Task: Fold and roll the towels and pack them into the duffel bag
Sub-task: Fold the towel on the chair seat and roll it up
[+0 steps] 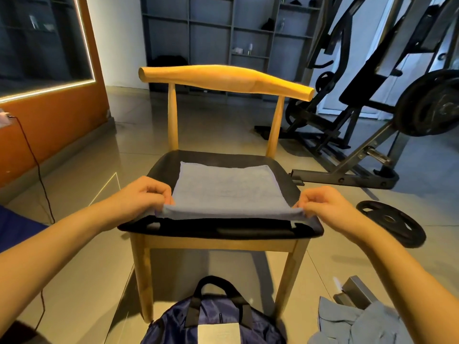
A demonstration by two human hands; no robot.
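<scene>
Blue-grey cloth, one towel, is spread on the black seat of a wooden chair. Its far edge lies flat toward the backrest. Its near edge runs left to right along the seat front and is raised clear of the seat. The outline reads as nearly square, so a long axis cannot be told with certainty.

The near left corner is pinched by the left hand, fingers curled and thumb closed against them over the cloth. The near right corner is pinched in the same way by the right hand. The edge is held taut between the two hands.

A navy bag is set on the floor in front of the chair, between the front legs, with its black handle standing upward. Whether it is open cannot be told.

A loose heap of further towels lies on the floor to the right of the bag. A black weight plate lies flat on the floor right of the chair.
</scene>
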